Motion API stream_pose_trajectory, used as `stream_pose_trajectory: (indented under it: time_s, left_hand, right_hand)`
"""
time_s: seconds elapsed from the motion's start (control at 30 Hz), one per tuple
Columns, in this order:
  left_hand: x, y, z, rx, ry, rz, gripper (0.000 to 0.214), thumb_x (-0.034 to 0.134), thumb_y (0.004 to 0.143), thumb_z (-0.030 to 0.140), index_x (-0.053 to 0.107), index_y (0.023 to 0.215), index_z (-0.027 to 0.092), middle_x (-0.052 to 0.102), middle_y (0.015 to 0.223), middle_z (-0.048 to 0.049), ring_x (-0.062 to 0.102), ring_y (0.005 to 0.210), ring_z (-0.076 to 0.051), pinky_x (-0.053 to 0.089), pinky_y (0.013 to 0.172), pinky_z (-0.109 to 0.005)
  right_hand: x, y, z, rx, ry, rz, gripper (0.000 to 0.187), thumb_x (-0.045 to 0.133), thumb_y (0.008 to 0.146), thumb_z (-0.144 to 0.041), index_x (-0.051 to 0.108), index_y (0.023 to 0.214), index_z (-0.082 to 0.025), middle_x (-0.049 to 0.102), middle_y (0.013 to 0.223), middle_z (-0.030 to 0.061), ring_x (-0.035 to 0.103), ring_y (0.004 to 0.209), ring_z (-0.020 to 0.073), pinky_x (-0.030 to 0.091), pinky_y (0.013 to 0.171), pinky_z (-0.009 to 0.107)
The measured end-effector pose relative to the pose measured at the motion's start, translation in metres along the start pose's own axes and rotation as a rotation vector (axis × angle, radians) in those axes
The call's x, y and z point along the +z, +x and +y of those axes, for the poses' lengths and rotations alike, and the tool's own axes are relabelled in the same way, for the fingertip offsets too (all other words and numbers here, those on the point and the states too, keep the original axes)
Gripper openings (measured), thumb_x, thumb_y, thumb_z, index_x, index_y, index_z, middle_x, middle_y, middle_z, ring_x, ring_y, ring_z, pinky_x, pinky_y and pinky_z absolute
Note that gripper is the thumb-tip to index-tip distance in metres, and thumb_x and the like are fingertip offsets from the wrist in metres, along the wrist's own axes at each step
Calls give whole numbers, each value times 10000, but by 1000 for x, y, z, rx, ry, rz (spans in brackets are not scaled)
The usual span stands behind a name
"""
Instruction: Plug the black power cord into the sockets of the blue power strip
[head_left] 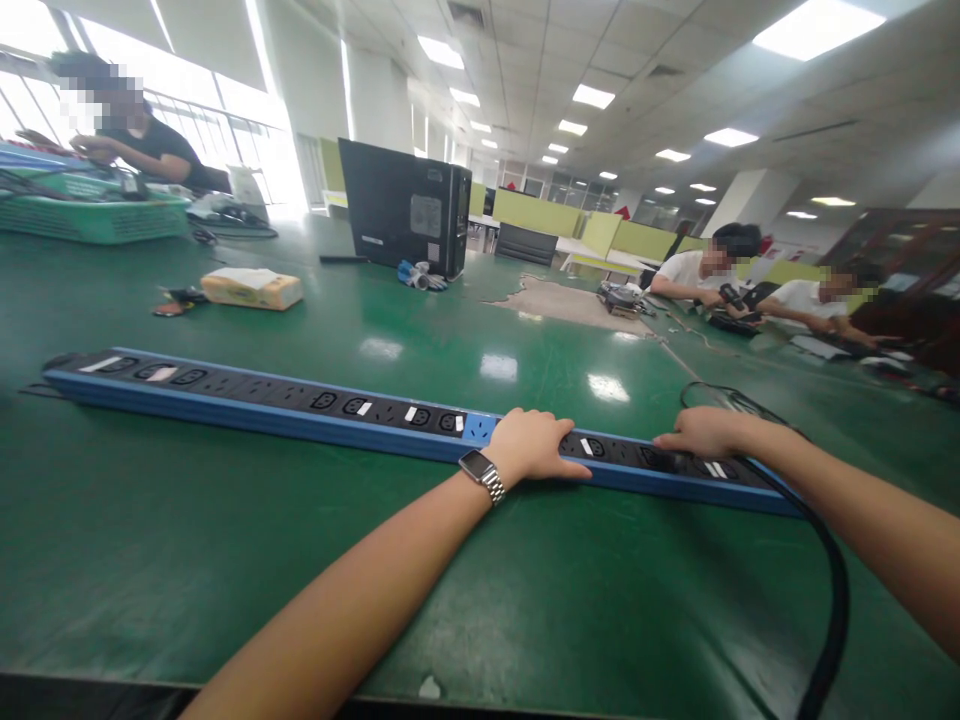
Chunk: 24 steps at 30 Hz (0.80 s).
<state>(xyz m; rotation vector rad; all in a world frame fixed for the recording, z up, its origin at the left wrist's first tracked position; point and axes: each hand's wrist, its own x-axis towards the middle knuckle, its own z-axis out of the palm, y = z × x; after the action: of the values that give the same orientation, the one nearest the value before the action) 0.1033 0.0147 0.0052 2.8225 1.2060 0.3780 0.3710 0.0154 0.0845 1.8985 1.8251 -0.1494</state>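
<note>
Your left hand flat, palm down on blue power strip stretching off left; right hand just right of it, open, fingers at cable end. Steadying step, I'd guess; next move needs cable slack.

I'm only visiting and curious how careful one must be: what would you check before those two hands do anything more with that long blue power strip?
1. Left hand flat on the power strip: ok.
2. Right hand on the strip's cable end: ok.
3. Strip lying flat on the green table: ok.
4. Visible sockets free of plugs: ok.
5. Black cable clear of the right forearm: not ok, it curves close beside it.
6. Cable unplugged from power: cannot tell, its far end is out of view.
</note>
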Motion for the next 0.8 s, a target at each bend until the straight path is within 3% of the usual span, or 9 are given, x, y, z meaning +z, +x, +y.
stream_pose_trajectory:
  time_s: [0.1, 0.13, 0.27, 0.4, 0.53, 0.67, 0.8]
  left_hand:
    - [0, 0, 0, -5, -10, -11, 767, 443, 693, 806, 573, 1214, 258, 676, 1036, -96, 634, 951, -297, 459, 786, -379]
    - [0, 0, 0, -6, -9, -13, 768, 442, 695, 805, 573, 1214, 256, 674, 1042, -97, 632, 952, -299, 459, 783, -379]
    - [0, -1, 1, -45, 17, 18, 758, 458, 665, 822, 624, 1102, 225, 674, 1027, -108, 627, 944, -307, 448, 788, -391]
    - [2, -8, 6, -185, 49, 106, 790, 476, 591, 867, 657, 921, 173, 684, 938, -129, 620, 918, -329, 425, 806, -436]
    - [4, -13, 11, -220, 28, 158, 800, 492, 575, 870, 659, 908, 162, 687, 922, -134, 615, 909, -334, 409, 809, -456]
    - [6, -13, 11, -223, -2, 164, 809, 505, 556, 876, 665, 916, 169, 687, 913, -136, 617, 903, -323, 396, 820, -445]
    - [6, -12, 9, -218, -13, 170, 799, 528, 551, 864, 666, 916, 167, 686, 912, -134, 613, 900, -326, 398, 817, -448]
  right_hand:
    - [-33, -33, -14, 90, 57, 290, 651, 313, 881, -633, 713, 884, -120, 695, 911, 165, 639, 812, 244, 436, 731, 332]
    - [-46, -46, -21, 110, 98, 313, 703, 280, 872, -671, 709, 939, -118, 699, 865, 159, 642, 745, 229, 439, 700, 331]
    - [-74, -81, -57, -4, 162, 117, 752, 252, 858, -708, 718, 840, -117, 649, 577, 102, 592, 523, 166, 448, 616, 297]
    - [-64, -67, -96, -61, 137, 59, 770, 261, 851, -712, 710, 716, -102, 659, 597, 110, 570, 473, 162, 449, 565, 294]
    - [-45, -33, -123, -140, 138, -6, 797, 222, 880, -657, 721, 685, -68, 671, 627, 150, 597, 506, 190, 447, 553, 296]
    - [-35, -10, -134, -186, 85, -19, 714, 212, 924, -507, 739, 728, -67, 702, 711, 168, 662, 658, 216, 458, 644, 282]
    - [-31, -8, -139, -159, 39, 41, 676, 230, 916, -505, 745, 885, -68, 715, 890, 202, 677, 859, 267, 475, 720, 313]
